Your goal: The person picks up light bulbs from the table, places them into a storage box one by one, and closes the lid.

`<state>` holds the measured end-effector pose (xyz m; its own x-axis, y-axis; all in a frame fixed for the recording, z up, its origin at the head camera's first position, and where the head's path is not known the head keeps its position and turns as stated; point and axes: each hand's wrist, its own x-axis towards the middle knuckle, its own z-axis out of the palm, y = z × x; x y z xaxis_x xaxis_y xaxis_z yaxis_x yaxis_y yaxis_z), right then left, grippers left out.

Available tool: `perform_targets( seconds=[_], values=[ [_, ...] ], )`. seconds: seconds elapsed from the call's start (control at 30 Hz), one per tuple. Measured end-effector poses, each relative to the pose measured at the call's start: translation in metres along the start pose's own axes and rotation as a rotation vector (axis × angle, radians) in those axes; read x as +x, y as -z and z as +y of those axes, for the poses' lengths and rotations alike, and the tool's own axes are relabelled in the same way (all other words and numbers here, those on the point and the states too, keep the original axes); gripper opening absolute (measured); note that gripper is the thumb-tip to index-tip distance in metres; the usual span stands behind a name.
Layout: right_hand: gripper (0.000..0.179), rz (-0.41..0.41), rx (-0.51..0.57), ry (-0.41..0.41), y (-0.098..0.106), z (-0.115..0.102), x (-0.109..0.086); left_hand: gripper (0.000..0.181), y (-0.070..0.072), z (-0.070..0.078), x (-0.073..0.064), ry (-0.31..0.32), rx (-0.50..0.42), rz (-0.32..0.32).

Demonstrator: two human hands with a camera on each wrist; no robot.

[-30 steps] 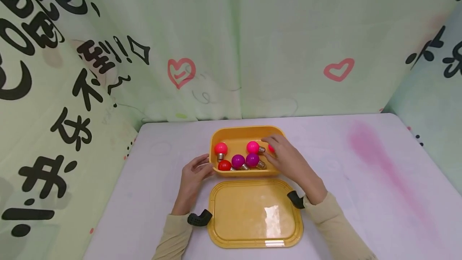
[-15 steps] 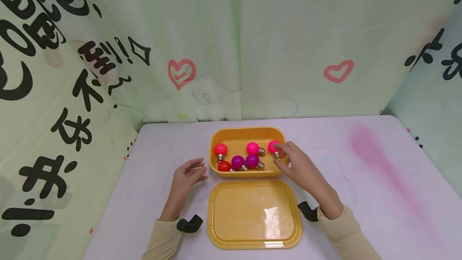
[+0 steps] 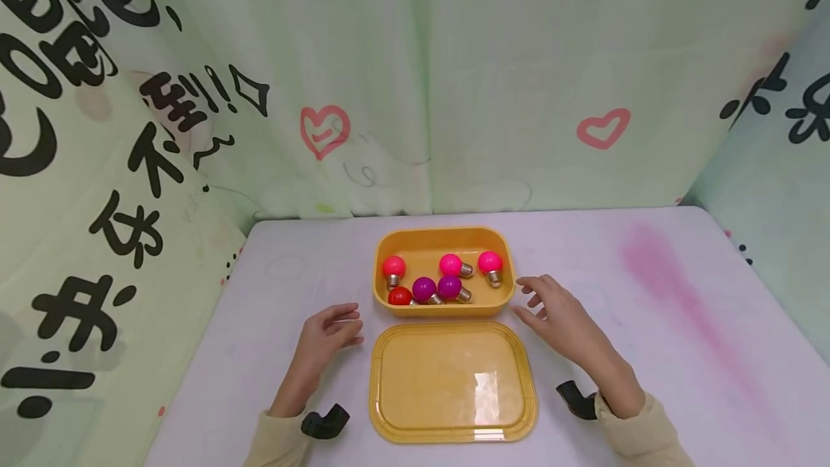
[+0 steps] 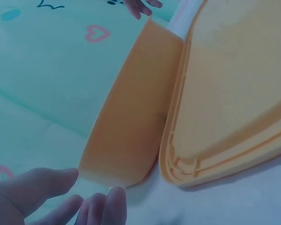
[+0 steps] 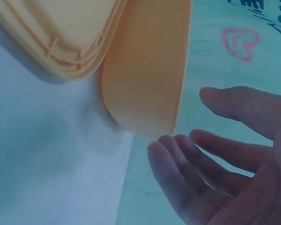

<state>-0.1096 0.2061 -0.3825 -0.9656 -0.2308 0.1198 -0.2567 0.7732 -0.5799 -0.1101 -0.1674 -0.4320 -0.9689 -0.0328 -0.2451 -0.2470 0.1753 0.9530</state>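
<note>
A yellow plastic box (image 3: pixel 444 312) stands on the table, holding several small light bulbs with metal screw bases. A pink bulb (image 3: pixel 490 262) lies at its right end, and a red bulb (image 3: pixel 400 296) is in the near left corner. Two purple bulbs, one of them the purple bulb (image 3: pixel 424 290), lie between. My left hand (image 3: pixel 322 343) hovers left of the box, fingers loosely bent and holding nothing. Just off the box's right end is my right hand (image 3: pixel 564 323), relaxed, with nothing in it. Both wrist views show the box's outer wall (image 4: pixel 131 103) near the fingertips.
A flat yellow lid (image 3: pixel 454 380) lies directly in front of the box, between the two forearms. Behind the table hangs a pale green curtain (image 3: pixel 506 78) with hearts and lettering. A pink stain (image 3: pixel 668 272) marks the white tabletop on the right.
My right hand has left the pink bulb at the box's right end and moved out to the right. My left hand has come away from the box's left side, toward me.
</note>
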Motion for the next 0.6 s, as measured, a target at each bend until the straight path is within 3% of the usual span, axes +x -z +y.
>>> perform_targets(
  seconds=[0.3,0.6],
  values=[
    [0.043,-0.144,0.102,-0.124,-0.006,0.015,-0.013,0.035,-0.001,-0.016,-0.01,0.074,0.057,-0.014],
    [0.038,-0.234,0.167,-0.206,-0.016,0.018,-0.023,0.037,-0.009,-0.022,-0.017,0.084,0.104,-0.034]
  ],
)
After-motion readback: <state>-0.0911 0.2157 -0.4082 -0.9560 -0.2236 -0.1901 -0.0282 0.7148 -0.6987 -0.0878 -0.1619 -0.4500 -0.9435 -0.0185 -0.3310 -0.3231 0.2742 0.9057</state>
